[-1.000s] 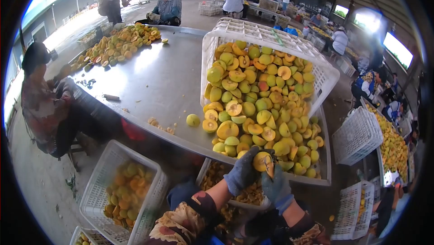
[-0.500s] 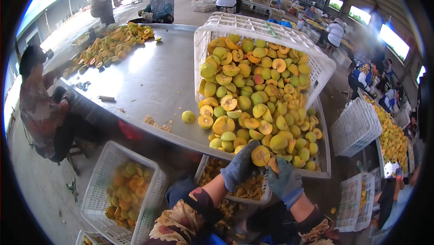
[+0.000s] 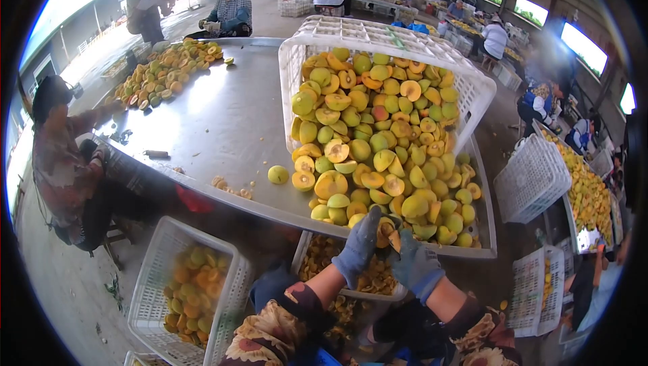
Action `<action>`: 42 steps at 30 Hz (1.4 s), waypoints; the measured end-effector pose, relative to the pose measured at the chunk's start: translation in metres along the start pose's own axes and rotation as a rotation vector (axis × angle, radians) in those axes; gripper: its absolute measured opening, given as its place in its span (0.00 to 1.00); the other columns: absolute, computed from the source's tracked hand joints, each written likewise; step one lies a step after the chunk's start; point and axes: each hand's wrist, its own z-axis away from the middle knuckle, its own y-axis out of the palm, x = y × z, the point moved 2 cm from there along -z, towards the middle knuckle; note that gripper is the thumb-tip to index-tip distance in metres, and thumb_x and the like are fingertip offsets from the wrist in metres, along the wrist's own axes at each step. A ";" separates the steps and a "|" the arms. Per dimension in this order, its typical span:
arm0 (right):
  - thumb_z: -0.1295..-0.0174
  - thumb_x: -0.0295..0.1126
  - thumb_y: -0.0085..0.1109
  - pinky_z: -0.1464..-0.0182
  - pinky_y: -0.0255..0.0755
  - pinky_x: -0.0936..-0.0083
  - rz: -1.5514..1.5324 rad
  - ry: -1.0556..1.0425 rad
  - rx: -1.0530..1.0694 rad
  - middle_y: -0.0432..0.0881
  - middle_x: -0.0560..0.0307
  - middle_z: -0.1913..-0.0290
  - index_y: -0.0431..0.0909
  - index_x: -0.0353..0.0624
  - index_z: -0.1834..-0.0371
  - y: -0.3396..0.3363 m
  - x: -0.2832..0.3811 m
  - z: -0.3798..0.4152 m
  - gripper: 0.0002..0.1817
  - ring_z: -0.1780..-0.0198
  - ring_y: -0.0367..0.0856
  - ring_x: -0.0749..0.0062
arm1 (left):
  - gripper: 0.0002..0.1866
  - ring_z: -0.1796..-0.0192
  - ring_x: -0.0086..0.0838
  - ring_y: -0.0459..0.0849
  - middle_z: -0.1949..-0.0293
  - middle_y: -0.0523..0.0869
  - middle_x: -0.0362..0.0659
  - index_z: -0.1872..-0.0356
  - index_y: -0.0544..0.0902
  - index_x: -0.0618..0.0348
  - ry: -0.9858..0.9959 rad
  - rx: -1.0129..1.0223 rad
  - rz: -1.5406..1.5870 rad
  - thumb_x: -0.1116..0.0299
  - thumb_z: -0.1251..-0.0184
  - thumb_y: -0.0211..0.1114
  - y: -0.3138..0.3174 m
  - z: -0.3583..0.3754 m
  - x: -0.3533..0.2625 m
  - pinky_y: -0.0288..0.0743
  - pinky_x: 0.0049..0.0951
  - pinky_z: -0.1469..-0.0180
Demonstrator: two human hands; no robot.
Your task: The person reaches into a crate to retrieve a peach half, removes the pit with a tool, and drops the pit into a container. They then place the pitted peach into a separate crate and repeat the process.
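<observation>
Halved fruit (image 3: 385, 229) gripped in gloved left hand (image 3: 360, 246) at near edge of metal table (image 3: 223, 123); gloved right hand (image 3: 415, 266) closed around a small tool, tip against the cut face.

Held just above table rim, directly over a white crate (image 3: 351, 290) holding brownish pits and scraps. Touching the hands' far side: heap of yellow-green fruit halves (image 3: 385, 163), cut faces orange, spilling from a tipped white crate (image 3: 378, 49) lying on its side on the table. One whole fruit (image 3: 277, 174) apart from heap, left of it. Second pile of fruit (image 3: 165, 69) at far left corner of table. Below table, left: white crate (image 3: 182, 285) part-filled with orange-yellow halves. Right of table: upturned crate (image 3: 532, 178), contents not visible; further crate (image 3: 536, 298) with a few fruits. Seated person (image 3: 64, 157) at left edge; others working beyond.
</observation>
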 end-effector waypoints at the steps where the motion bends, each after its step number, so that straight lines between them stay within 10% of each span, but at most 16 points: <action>1: 0.40 0.36 0.61 0.55 0.76 0.49 -0.034 0.038 0.055 0.83 0.35 0.58 0.71 0.39 0.47 -0.005 0.009 -0.002 0.21 0.56 0.82 0.35 | 0.43 0.43 0.49 0.82 0.43 0.80 0.58 0.28 0.61 0.67 0.041 -0.040 -0.068 0.77 0.47 0.73 0.001 0.000 0.005 0.76 0.41 0.41; 6: 0.41 0.34 0.62 0.54 0.76 0.50 -0.215 0.008 0.091 0.83 0.33 0.57 0.70 0.38 0.46 0.007 0.003 0.001 0.22 0.52 0.81 0.35 | 0.26 0.52 0.45 0.85 0.52 0.84 0.55 0.38 0.73 0.69 0.316 -0.303 -0.508 0.67 0.33 0.66 0.007 0.003 0.014 0.79 0.37 0.47; 10: 0.41 0.34 0.61 0.53 0.75 0.50 -0.273 0.002 0.072 0.82 0.32 0.56 0.70 0.38 0.46 0.017 0.000 0.007 0.22 0.51 0.80 0.33 | 0.17 0.59 0.40 0.85 0.59 0.85 0.51 0.46 0.78 0.67 -0.039 -0.231 0.075 0.64 0.27 0.57 0.014 0.001 0.050 0.79 0.35 0.53; 13: 0.41 0.35 0.61 0.53 0.75 0.50 -0.262 0.022 0.089 0.82 0.32 0.57 0.70 0.38 0.45 0.015 0.004 0.008 0.22 0.52 0.80 0.33 | 0.24 0.60 0.47 0.84 0.60 0.83 0.53 0.38 0.72 0.65 0.136 -0.196 -0.179 0.80 0.37 0.63 0.009 0.002 0.052 0.79 0.39 0.59; 17: 0.41 0.37 0.62 0.52 0.74 0.49 -0.102 0.076 0.203 0.82 0.32 0.57 0.70 0.38 0.43 0.009 0.007 0.004 0.25 0.53 0.81 0.34 | 0.26 0.61 0.49 0.83 0.61 0.83 0.54 0.40 0.73 0.66 -0.112 -0.176 0.251 0.75 0.40 0.67 0.001 -0.007 0.010 0.79 0.38 0.57; 21: 0.41 0.37 0.62 0.51 0.74 0.50 -0.016 0.005 0.242 0.81 0.32 0.54 0.69 0.37 0.40 0.016 0.000 0.002 0.27 0.52 0.80 0.34 | 0.29 0.61 0.50 0.83 0.60 0.83 0.55 0.40 0.74 0.67 0.223 -0.091 -0.367 0.69 0.43 0.71 -0.006 -0.006 0.015 0.78 0.36 0.56; 26: 0.41 0.37 0.62 0.51 0.75 0.53 -0.204 0.066 0.191 0.81 0.34 0.55 0.69 0.34 0.41 0.024 0.000 0.011 0.27 0.52 0.81 0.36 | 0.32 0.62 0.50 0.82 0.61 0.83 0.55 0.39 0.73 0.66 0.185 -0.148 -0.372 0.72 0.49 0.73 -0.002 -0.001 0.025 0.78 0.37 0.58; 29: 0.42 0.35 0.64 0.55 0.75 0.55 -0.416 0.004 0.080 0.81 0.39 0.62 0.71 0.35 0.44 0.031 -0.001 0.014 0.25 0.57 0.82 0.39 | 0.29 0.63 0.50 0.83 0.61 0.83 0.55 0.41 0.75 0.66 0.074 -0.155 -0.168 0.74 0.47 0.71 0.001 -0.001 0.041 0.78 0.36 0.59; 36: 0.32 0.35 0.56 0.71 0.72 0.75 -0.996 0.341 0.740 0.73 0.60 0.76 0.74 0.42 0.59 -0.013 0.015 0.013 0.08 0.73 0.77 0.72 | 0.20 0.66 0.30 0.82 0.66 0.85 0.48 0.57 0.84 0.67 -0.342 0.017 0.560 0.57 0.23 0.56 -0.004 -0.011 -0.027 0.76 0.28 0.61; 42: 0.30 0.35 0.57 0.76 0.71 0.78 -1.168 0.528 0.732 0.72 0.65 0.77 0.74 0.43 0.59 -0.005 0.015 0.017 0.08 0.77 0.76 0.77 | 0.27 0.60 0.30 0.86 0.63 0.89 0.49 0.62 0.85 0.69 -0.346 -0.066 0.347 0.50 0.22 0.51 -0.005 -0.010 -0.005 0.79 0.30 0.51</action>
